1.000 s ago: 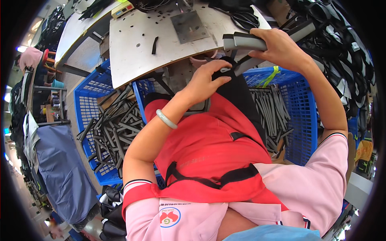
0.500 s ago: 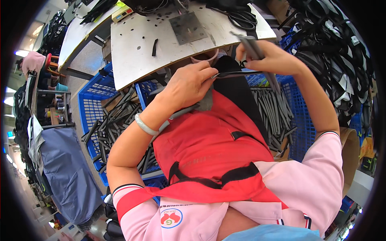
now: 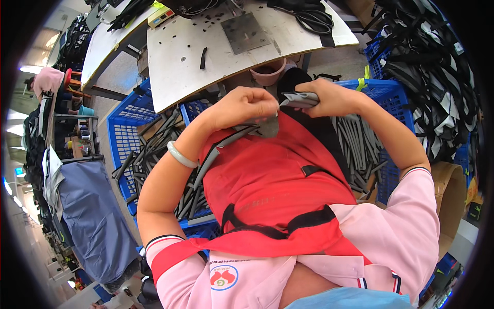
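Observation:
My right hand (image 3: pixel 329 99) is closed round a short bundle of grey strips (image 3: pixel 299 100), whose ends point toward my left hand. My left hand (image 3: pixel 248 107) is held in a pinch beside those ends. What sits between its fingertips is too small to make out. Below the left hand, a grey and black strip (image 3: pixel 226 141) lies over the red apron (image 3: pixel 272 170) on my lap. A grey patch (image 3: pixel 268 126) shows on the apron just under the fingertips.
Blue baskets of grey strips stand at my left (image 3: pixel 123 123) and right (image 3: pixel 399 103). Ahead is a white table (image 3: pixel 175 77) with a metal plate (image 3: pixel 245 33) and black scraps. A pink bucket (image 3: pixel 268 72) sits below its edge. Black straps (image 3: pixel 427 67) pile up at far right.
My right hand has come down and left, bringing the grey strips close to my left hand. The dark strip that stretched between the hands no longer shows there.

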Demonstrator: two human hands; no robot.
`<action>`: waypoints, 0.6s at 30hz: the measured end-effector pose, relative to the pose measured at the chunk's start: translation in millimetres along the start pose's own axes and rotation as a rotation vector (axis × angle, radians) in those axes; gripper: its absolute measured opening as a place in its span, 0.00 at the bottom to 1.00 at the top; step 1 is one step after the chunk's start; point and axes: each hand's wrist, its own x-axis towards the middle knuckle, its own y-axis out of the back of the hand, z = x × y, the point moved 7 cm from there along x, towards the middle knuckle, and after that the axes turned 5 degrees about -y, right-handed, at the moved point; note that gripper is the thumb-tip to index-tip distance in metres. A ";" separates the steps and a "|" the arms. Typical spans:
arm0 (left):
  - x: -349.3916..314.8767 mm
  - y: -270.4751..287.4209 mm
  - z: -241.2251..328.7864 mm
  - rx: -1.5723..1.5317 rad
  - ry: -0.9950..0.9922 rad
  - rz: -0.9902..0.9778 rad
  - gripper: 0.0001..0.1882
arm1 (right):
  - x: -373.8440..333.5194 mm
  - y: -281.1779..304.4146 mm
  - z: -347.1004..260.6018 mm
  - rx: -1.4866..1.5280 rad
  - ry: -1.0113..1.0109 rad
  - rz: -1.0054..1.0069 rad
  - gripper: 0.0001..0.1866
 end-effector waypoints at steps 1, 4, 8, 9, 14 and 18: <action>-2.0 -1.1 -8.2 -0.135 0.176 -0.073 0.12 | -3.5 3.0 -8.7 0.002 0.003 0.004 0.16; -2.1 6.0 8.2 0.014 0.085 0.018 0.12 | -7.1 18.7 -24.5 -0.242 0.139 0.194 0.22; -2.4 27.3 57.4 0.426 -0.174 0.283 0.14 | -12.8 53.3 -36.7 -0.442 0.342 0.590 0.23; -3.0 33.6 66.7 0.461 -0.198 0.363 0.14 | -11.4 61.3 -41.8 -0.446 0.349 0.601 0.23; 6.1 60.5 82.3 0.496 -0.270 0.504 0.13 | 7.7 96.0 -51.7 -0.676 0.277 0.666 0.20; 22.2 80.0 83.4 0.541 -0.229 0.569 0.13 | 27.6 115.0 -44.3 -0.698 0.268 0.724 0.20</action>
